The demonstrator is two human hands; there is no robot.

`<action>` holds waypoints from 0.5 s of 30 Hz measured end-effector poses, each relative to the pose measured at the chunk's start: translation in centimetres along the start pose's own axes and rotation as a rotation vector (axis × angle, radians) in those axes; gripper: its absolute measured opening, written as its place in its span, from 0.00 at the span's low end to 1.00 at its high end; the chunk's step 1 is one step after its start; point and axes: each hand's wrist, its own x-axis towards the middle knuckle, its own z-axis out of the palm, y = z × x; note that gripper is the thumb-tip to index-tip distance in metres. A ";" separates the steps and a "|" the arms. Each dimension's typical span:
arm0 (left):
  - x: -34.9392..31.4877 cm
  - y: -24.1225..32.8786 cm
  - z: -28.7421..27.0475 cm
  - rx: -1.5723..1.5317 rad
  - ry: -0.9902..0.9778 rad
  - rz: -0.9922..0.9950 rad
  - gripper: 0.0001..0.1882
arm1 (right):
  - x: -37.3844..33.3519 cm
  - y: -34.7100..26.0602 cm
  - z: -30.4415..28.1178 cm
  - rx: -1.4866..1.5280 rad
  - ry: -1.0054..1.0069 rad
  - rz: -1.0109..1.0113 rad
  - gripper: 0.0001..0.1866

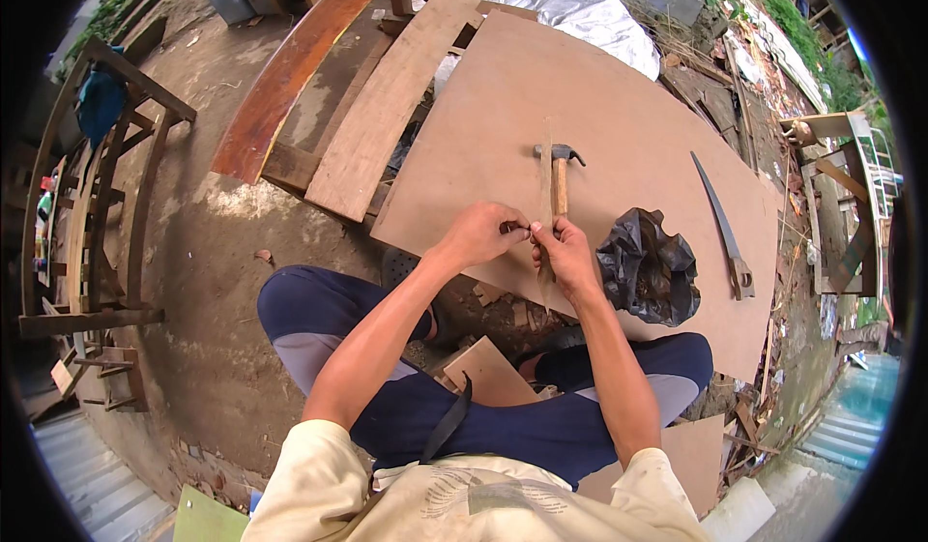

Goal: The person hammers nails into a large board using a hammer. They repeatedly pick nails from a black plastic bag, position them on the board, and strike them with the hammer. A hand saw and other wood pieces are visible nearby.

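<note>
My right hand point(570, 257) is closed around a thin, narrow wooden strip point(547, 179) that stands up from the fingers and also shows below them. Close beside it, my left hand point(483, 233) is closed in a pinch, its fingertips meeting those of the right hand; whatever lies between them is too small to name. Behind the strip, a claw hammer point(560, 194) with a black head and wooden handle rests on a large brown plywood sheet point(464, 136). An opened black plastic bag point(646, 271) sits right of my right hand, its contents dark and unclear.
A handsaw point(720, 223) lies on the sheet's right side. Left of the sheet are a pale plank point(396, 97) and a varnished board point(300, 68). Wood offcuts point(493, 373) lie between my legs. A wooden frame point(97, 184) stands far left; white sheeting point(585, 20) lies behind.
</note>
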 end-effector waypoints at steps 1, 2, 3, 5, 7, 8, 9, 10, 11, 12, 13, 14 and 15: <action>0.0 -0.1 -0.1 -0.002 -0.006 -0.010 0.12 | 0.2 0.1 -0.1 -0.017 -0.004 0.001 0.11; 0.0 -0.2 -0.3 -0.002 -0.011 -0.019 0.12 | 0.4 0.0 0.1 -0.033 -0.008 -0.001 0.11; 0.0 -0.8 -0.4 -0.042 0.037 -0.029 0.12 | 0.6 -0.1 0.3 -0.039 0.004 -0.002 0.12; 0.1 -1.5 -0.9 -0.128 0.132 -0.048 0.13 | 0.8 -0.4 0.9 -0.052 0.034 0.001 0.12; 0.5 -1.9 -2.2 -0.121 0.239 -0.194 0.13 | 1.0 -0.8 1.3 -0.097 -0.036 0.027 0.12; 0.6 -2.1 -3.1 -0.118 0.293 -0.267 0.13 | 1.2 -0.9 1.5 -0.121 -0.072 0.040 0.12; 0.5 -2.5 -3.9 -0.103 0.366 -0.262 0.16 | 1.4 -1.1 1.7 -0.144 -0.103 0.052 0.12; 0.3 -2.8 -4.6 -0.162 0.294 -0.357 0.17 | 1.6 -1.2 1.9 -0.168 -0.135 0.063 0.11; 0.0 -2.3 -5.5 -0.220 0.221 -0.454 0.18 | 1.8 -1.4 2.2 -0.191 -0.169 0.075 0.11; -0.2 -1.9 -6.1 -0.278 0.147 -0.550 0.19 | 1.9 -1.7 2.4 -0.235 -0.229 0.092 0.11; -0.5 -1.6 -5.7 -0.356 0.103 -0.552 0.19 | 1.9 -2.1 2.6 -0.278 -0.288 0.109 0.11; -1.0 -1.1 -5.1 -0.432 0.065 -0.554 0.19 | 2.0 -2.4 3.1 -0.322 -0.354 0.123 0.11; -1.3 -0.8 -4.7 -0.508 0.026 -0.554 0.19 | 2.1 -2.3 3.5 -0.323 -0.370 0.129 0.11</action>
